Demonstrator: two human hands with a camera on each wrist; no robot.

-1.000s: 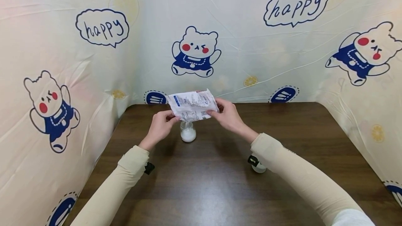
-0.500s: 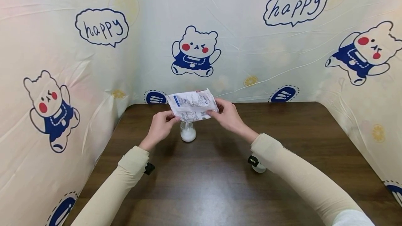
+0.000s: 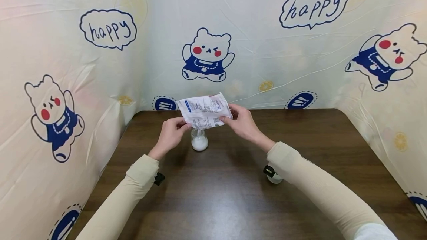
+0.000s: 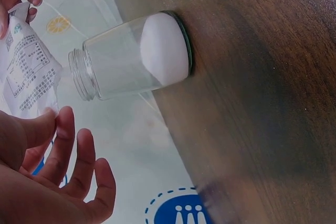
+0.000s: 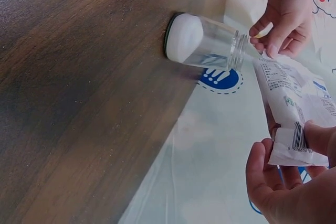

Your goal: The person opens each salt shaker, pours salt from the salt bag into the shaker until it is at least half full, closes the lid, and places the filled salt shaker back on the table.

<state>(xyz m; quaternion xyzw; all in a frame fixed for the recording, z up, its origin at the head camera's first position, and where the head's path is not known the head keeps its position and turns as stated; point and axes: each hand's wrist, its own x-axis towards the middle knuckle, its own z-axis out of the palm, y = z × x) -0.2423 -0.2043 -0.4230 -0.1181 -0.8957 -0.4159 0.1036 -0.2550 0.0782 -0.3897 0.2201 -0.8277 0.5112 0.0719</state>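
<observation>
A white printed packet (image 3: 204, 111) is held tilted above the open mouth of a glass jar (image 3: 199, 140). My left hand (image 3: 170, 135) pinches the packet's lower left corner between thumb and forefinger, close to the jar's mouth. At its right end, my right hand (image 3: 244, 124) grips it with the thumb on the near face. In the left wrist view the jar (image 4: 139, 56) stands with white powder in its bottom part, and the packet's corner (image 4: 32, 72) is beside the threaded rim. The right wrist view shows the packet's barcode end (image 5: 298, 142) under my right thumb.
A second small round object (image 3: 275, 179), whitish, is partly hidden under my right forearm and wrist camera. The dark wooden table (image 3: 213, 195) meets a patterned curtain (image 3: 150, 47) at the back and both sides.
</observation>
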